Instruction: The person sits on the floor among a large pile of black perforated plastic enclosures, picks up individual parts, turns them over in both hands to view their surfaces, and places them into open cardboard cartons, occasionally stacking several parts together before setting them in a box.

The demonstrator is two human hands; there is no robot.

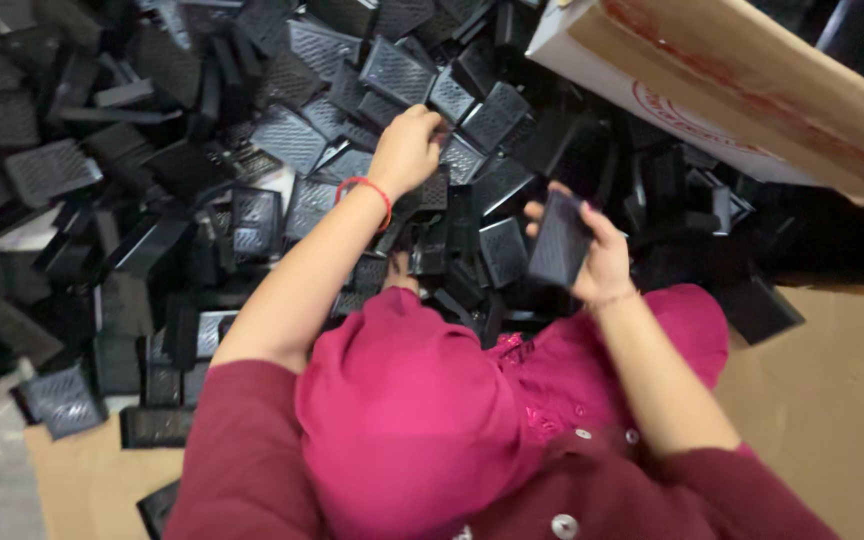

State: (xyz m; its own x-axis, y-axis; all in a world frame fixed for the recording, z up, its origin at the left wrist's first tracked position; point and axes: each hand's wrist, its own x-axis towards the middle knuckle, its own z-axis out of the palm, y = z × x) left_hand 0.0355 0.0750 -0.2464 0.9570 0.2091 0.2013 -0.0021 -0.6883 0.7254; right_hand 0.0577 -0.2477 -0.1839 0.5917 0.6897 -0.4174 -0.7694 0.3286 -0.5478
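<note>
A big heap of black plastic grille pieces covers the floor in front of me. My left hand, with a red thread band at the wrist, reaches forward into the heap, its fingers curled down onto one grille piece. My right hand is raised closer to me and holds one black rectangular plastic piece upright, thumb on its left edge. Whether the left hand has actually gripped a piece is hidden by its knuckles. My pink-clothed knees sit below the hands.
A large cardboard box lies tilted at the upper right, over the heap's edge. Flat brown cardboard lies on the floor at right and lower left. Loose black pieces are scattered at left on grey floor.
</note>
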